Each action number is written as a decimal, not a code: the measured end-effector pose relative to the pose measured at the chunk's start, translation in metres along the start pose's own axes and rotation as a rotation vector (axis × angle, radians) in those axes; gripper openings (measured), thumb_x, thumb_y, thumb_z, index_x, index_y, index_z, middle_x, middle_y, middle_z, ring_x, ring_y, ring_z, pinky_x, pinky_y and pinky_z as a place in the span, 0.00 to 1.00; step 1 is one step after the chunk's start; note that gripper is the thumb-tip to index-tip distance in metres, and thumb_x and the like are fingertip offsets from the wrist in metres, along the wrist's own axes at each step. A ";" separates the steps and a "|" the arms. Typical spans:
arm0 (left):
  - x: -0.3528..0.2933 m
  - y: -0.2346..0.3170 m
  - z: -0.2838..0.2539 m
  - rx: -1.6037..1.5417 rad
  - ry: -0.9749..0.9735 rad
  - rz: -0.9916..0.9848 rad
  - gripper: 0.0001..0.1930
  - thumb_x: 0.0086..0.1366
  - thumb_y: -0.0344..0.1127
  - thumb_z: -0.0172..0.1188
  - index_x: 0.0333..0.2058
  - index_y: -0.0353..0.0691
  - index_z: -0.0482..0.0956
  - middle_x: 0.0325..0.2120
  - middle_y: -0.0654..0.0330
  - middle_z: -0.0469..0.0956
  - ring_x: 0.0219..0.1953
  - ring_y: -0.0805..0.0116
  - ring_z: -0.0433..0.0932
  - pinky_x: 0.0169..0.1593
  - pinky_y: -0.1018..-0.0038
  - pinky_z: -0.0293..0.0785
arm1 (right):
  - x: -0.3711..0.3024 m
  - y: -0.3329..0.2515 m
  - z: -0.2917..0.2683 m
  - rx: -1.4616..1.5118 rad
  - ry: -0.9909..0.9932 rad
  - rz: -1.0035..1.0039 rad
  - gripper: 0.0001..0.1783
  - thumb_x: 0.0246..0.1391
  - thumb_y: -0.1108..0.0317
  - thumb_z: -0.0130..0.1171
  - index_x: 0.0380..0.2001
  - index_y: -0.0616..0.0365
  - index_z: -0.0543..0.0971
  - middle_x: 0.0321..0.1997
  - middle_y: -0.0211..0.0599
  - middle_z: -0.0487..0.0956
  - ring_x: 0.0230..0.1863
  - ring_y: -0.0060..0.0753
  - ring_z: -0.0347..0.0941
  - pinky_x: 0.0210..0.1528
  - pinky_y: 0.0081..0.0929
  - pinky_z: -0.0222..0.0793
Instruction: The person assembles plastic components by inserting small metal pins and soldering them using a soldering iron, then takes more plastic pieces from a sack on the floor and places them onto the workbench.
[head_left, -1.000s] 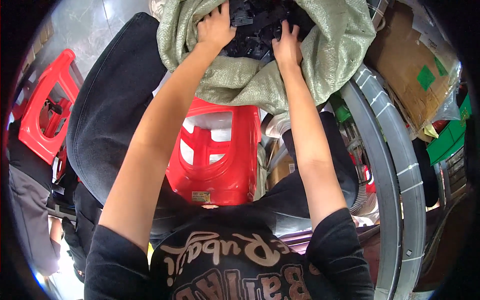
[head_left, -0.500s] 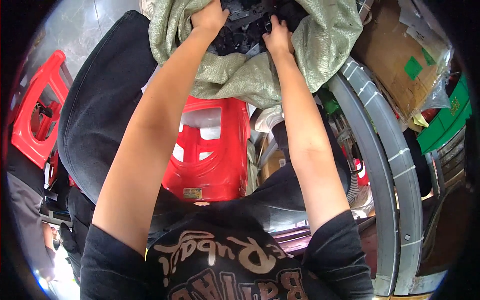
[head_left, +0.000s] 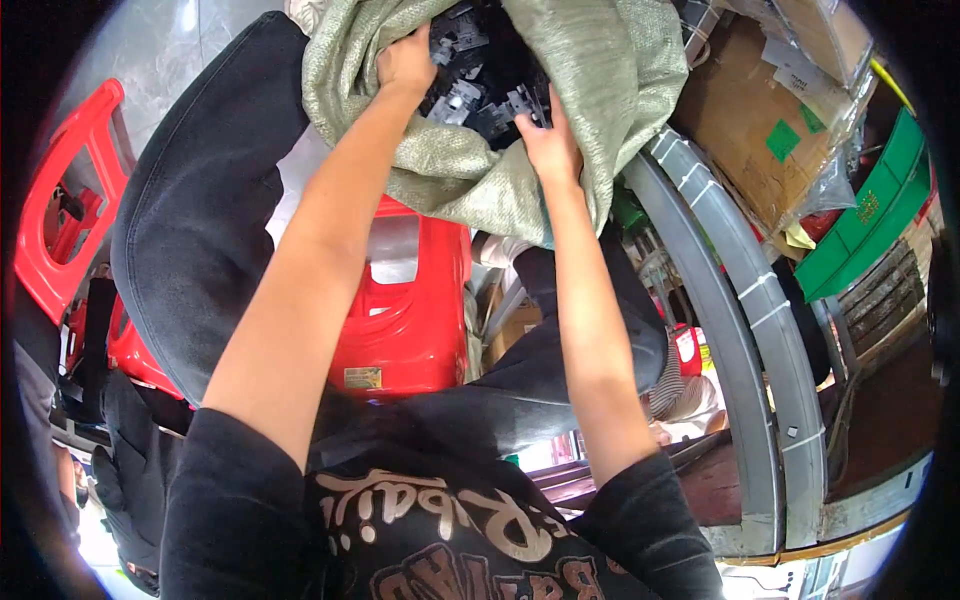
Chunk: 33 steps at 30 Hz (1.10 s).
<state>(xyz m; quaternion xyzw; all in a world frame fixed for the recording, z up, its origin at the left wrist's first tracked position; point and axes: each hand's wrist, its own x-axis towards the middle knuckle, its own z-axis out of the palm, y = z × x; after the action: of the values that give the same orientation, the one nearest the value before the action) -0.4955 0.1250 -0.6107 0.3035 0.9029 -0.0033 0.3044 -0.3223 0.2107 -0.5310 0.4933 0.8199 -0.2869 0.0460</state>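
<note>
A pale green woven sack [head_left: 450, 155] stands open in front of me, its rim rolled down. Inside lie many small grey and black moulded parts [head_left: 458, 103], whose kind I cannot make out. My left hand [head_left: 408, 62] is at the left side of the sack's mouth, beside the parts; its fingers are mostly hidden. At the right side my right hand [head_left: 553, 148] reaches in, thumb and forefinger apart, with a grey part next to the thumb. A fold of the sack covers some of its other fingers.
Below the sack is a red plastic stool [head_left: 410, 345], between my legs. Another red stool [head_left: 60, 190] is at left. On the right run grey curved rails [head_left: 735, 300] with white ties, past a cardboard box [head_left: 720, 120] and a green bin [head_left: 870, 220].
My right hand has moved down and left, and the sack's right side now folds inward beside it. More grey parts show. My left hand has shifted slightly down and left.
</note>
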 end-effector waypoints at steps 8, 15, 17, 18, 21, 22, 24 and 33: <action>0.002 -0.028 -0.007 -0.054 0.171 0.127 0.31 0.44 0.34 0.54 0.52 0.42 0.61 0.52 0.45 0.59 0.54 0.49 0.59 0.58 0.65 0.53 | -0.021 -0.070 -0.037 0.098 -0.122 -0.446 0.38 0.28 0.69 0.65 0.49 0.42 0.66 0.48 0.27 0.67 0.41 0.36 0.70 0.37 0.30 0.70; -0.041 -0.005 -0.044 -0.296 -0.160 0.053 0.29 0.43 0.35 0.51 0.49 0.44 0.61 0.43 0.41 0.66 0.45 0.44 0.67 0.48 0.60 0.65 | -0.013 -0.109 -0.059 0.557 0.283 -0.185 0.24 0.31 0.74 0.60 0.38 0.63 0.69 0.38 0.42 0.72 0.32 0.37 0.72 0.35 0.23 0.68; -0.061 -0.004 -0.056 -0.472 -0.043 0.125 0.29 0.43 0.34 0.52 0.48 0.44 0.60 0.42 0.43 0.66 0.43 0.45 0.68 0.46 0.58 0.65 | -0.015 -0.119 -0.076 0.805 0.355 -0.014 0.22 0.33 0.76 0.61 0.36 0.71 0.68 0.32 0.38 0.72 0.28 0.24 0.68 0.31 0.19 0.66; -0.066 -0.012 -0.062 -0.589 0.005 0.152 0.29 0.43 0.34 0.52 0.48 0.44 0.59 0.42 0.43 0.65 0.43 0.44 0.67 0.46 0.57 0.64 | -0.021 -0.141 -0.096 0.943 0.362 0.011 0.23 0.36 0.77 0.61 0.38 0.72 0.66 0.31 0.34 0.72 0.28 0.22 0.67 0.31 0.18 0.66; -0.081 -0.004 -0.087 -0.680 0.194 0.325 0.28 0.44 0.31 0.52 0.47 0.44 0.60 0.36 0.45 0.70 0.34 0.50 0.73 0.38 0.61 0.69 | -0.033 -0.160 -0.132 1.060 0.376 -0.052 0.25 0.38 0.80 0.58 0.43 0.68 0.65 0.31 0.31 0.73 0.28 0.20 0.69 0.32 0.17 0.67; -0.089 0.006 -0.102 -0.685 0.205 0.341 0.28 0.44 0.31 0.52 0.47 0.44 0.60 0.36 0.45 0.70 0.34 0.50 0.73 0.38 0.61 0.69 | -0.037 -0.163 -0.143 1.045 0.354 -0.034 0.22 0.40 0.81 0.55 0.43 0.62 0.67 0.43 0.37 0.73 0.39 0.26 0.70 0.45 0.23 0.65; -0.102 0.016 -0.132 -1.270 -0.135 0.001 0.27 0.44 0.26 0.51 0.47 0.41 0.58 0.26 0.50 0.73 0.21 0.62 0.75 0.26 0.70 0.71 | -0.045 -0.171 -0.151 1.355 0.396 0.030 0.19 0.42 0.78 0.53 0.42 0.61 0.68 0.41 0.35 0.73 0.40 0.28 0.69 0.46 0.28 0.65; -0.183 -0.012 -0.223 -1.764 -0.068 0.055 0.23 0.43 0.20 0.44 0.42 0.39 0.59 0.14 0.55 0.69 0.14 0.67 0.71 0.18 0.77 0.65 | -0.152 -0.213 -0.215 1.933 0.329 0.064 0.32 0.39 0.72 0.48 0.53 0.60 0.58 0.53 0.37 0.65 0.53 0.34 0.61 0.54 0.38 0.60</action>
<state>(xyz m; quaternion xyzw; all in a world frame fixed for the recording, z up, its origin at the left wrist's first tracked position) -0.5087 0.0584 -0.3305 -0.0205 0.5594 0.6930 0.4543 -0.3778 0.1283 -0.2074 0.3743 0.2139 -0.7610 -0.4848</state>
